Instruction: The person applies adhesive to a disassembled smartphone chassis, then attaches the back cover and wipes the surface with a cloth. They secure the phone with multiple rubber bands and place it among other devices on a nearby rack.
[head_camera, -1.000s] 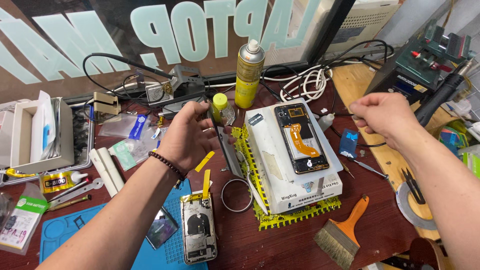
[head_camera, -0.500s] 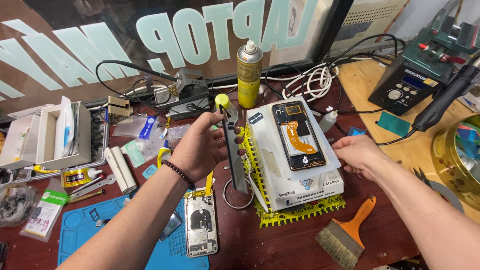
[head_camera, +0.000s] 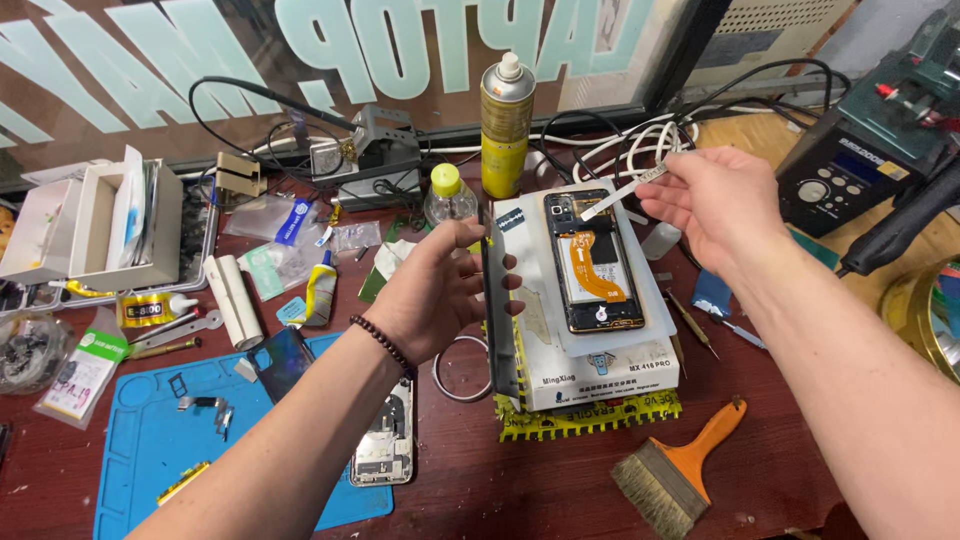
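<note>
Left hand (head_camera: 435, 295) grips dark phone panel (head_camera: 498, 310) upright (edge-on) left of opened phone (head_camera: 592, 262); right hand (head_camera: 715, 205) pinches thin strip (head_camera: 622, 194) above it

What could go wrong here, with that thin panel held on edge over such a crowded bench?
The left hand holds the dark panel by its edges only; if the grip slips, it may fall on the metal ring or the bench. The right hand pinches a thin strip above the opened phone, whose orange ribbon cable is exposed and might get snagged.
</note>
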